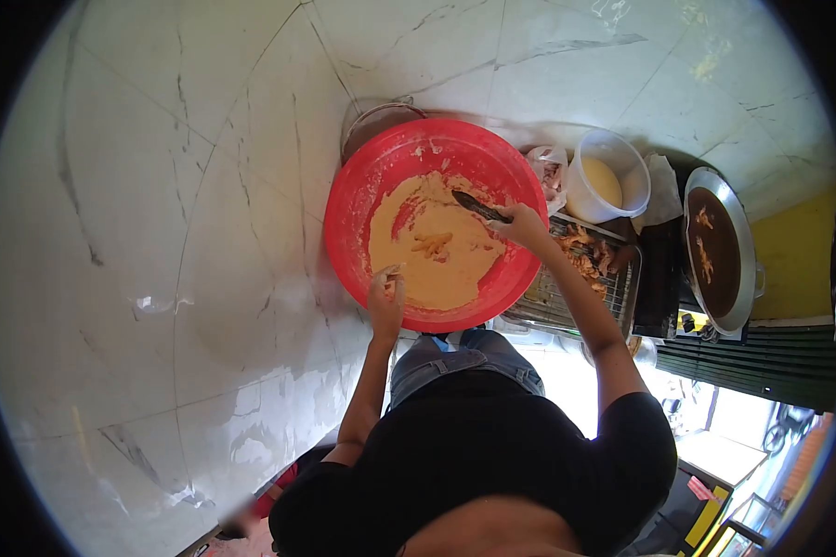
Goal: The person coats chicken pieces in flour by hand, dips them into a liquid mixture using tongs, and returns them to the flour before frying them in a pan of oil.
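Note:
A big red basin (362,190) on the floor holds pale yellow batter (437,251) with a few coated pieces in its middle. My left hand (385,299) rests on the basin's near rim, fingers smeared with batter and partly curled, holding nothing I can make out. My right hand (520,226) reaches in from the right and grips dark tongs (478,206), whose tips point into the batter near the basin's far right side.
A wire rack (553,297) with fried pieces sits right of the basin. Behind it stand a white bucket (608,176) of batter and a plastic bag. A wok (715,251) of dark oil sits on a burner further right. A metal pot (376,121) peeks out behind the basin.

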The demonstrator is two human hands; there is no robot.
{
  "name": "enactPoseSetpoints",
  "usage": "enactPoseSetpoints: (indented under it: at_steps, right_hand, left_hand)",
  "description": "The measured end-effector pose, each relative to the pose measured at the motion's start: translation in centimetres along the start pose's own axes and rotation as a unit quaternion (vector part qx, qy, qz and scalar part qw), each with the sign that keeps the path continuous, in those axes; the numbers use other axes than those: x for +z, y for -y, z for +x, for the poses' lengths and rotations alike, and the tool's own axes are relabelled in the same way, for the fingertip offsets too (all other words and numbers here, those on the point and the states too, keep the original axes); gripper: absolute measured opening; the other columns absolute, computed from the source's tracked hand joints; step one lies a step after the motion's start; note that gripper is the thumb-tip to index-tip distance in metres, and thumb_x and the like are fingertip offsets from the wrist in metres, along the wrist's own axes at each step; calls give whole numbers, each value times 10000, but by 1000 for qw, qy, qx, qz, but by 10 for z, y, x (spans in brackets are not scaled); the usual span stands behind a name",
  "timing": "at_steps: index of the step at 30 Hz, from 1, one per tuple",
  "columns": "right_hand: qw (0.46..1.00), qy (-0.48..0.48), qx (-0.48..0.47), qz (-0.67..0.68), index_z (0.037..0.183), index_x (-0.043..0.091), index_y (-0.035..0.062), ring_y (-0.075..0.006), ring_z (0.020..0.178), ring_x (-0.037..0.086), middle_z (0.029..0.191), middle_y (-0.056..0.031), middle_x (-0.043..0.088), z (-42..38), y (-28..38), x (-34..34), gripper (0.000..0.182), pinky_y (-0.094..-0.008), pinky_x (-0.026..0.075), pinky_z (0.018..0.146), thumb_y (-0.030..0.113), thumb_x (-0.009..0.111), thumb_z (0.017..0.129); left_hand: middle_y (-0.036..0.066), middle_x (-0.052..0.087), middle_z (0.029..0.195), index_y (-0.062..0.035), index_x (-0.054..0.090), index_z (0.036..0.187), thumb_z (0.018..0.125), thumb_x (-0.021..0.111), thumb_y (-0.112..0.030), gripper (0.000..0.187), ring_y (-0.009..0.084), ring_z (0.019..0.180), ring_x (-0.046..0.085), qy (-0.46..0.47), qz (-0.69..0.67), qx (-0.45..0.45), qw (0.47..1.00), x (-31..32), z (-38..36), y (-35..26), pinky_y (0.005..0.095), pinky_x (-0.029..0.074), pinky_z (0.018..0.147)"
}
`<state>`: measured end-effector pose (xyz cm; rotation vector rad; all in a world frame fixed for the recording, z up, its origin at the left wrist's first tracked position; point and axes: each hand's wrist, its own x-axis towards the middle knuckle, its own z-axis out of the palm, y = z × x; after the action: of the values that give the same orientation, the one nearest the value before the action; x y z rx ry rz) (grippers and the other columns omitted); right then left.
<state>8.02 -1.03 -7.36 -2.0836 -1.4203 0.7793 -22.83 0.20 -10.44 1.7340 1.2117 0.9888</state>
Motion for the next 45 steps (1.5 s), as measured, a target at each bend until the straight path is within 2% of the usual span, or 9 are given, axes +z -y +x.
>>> enactPoseSetpoints:
  at_steps: [3, 12, 21, 27, 30, 33, 36, 38, 45]
  right_hand:
    - [991, -36, -23, -126, 977, 651, 48, -245, 657, 640, 661, -122, 640, 11, 2, 11, 462, -370, 478, 633, 391, 724, 676]
    - [987, -35, 3, -160, 945, 613, 13, -296, 792, 635, 833, -172, 635, 64, 16, 64, 473, -384, 493, 712, 359, 735, 645]
    - [986, -5, 28, -166, 901, 604, -7, -329, 807, 624, 824, -210, 627, 71, 27, 83, 343, -416, 497, 715, 247, 694, 689]
    - [985, -42, -40, -164, 874, 597, 36, -339, 770, 619, 812, -179, 630, 74, 2, 93, 231, -426, 492, 688, 204, 644, 723]
    - [986, -81, -60, -136, 991, 609, 74, -320, 770, 625, 789, -131, 641, 63, 0, 81, 309, -418, 486, 678, 211, 648, 716]
    - [999, -3, -34, 37, 949, 648, 66, -309, 694, 622, 735, -121, 639, 47, 11, 57, 307, -395, 472, 646, 262, 681, 715]
    - [994, -77, -80, -16, 904, 674, 49, -227, 568, 605, 654, -106, 629, 41, -1, 61, 311, -342, 453, 540, 302, 703, 726]
    - [993, 1, 17, 116, 940, 670, 53, -157, 505, 555, 634, -62, 600, 39, -4, 59, 313, -297, 415, 465, 299, 691, 748]
    - [852, 100, 153, 491, 1072, 624, 33, -50, 415, 405, 629, 32, 493, -6, 32, 17, 349, -205, 293, 367, 250, 642, 800]
  left_hand:
    - [141, 605, 995, -20, 587, 1028, 855, 533, -126, 210, 265, 913, 590, 9, 62, 40, 997, 9, -4, -5, 332, 455, 804]
    - [117, 626, 951, -44, 601, 991, 836, 545, -119, 181, 259, 879, 606, -13, 110, 45, 993, 13, -4, -15, 327, 474, 761]
    - [88, 634, 920, -70, 612, 968, 821, 556, -101, 160, 238, 824, 615, -8, 125, 57, 991, 12, -2, -15, 320, 482, 721]
    - [82, 635, 922, -75, 615, 964, 826, 552, -109, 155, 235, 840, 611, -13, 114, 62, 992, 11, -3, -16, 321, 480, 725]
    - [99, 632, 948, -53, 606, 971, 828, 550, -108, 163, 253, 868, 606, -4, 110, 48, 993, 10, -4, -15, 325, 473, 752]
    - [89, 634, 951, -67, 612, 971, 831, 546, -115, 163, 244, 869, 608, -7, 104, 44, 994, 11, -4, -13, 320, 473, 755]
    - [81, 636, 947, -77, 618, 967, 831, 543, -118, 160, 237, 867, 609, -8, 106, 45, 993, 10, -4, -17, 316, 475, 752]
    - [81, 635, 948, -75, 618, 965, 830, 543, -117, 160, 238, 868, 609, -10, 109, 47, 993, 10, -4, -18, 317, 475, 754]
    - [103, 628, 964, -49, 612, 977, 832, 552, -125, 175, 243, 879, 607, -1, 89, 46, 995, 13, -3, -11, 319, 470, 767]
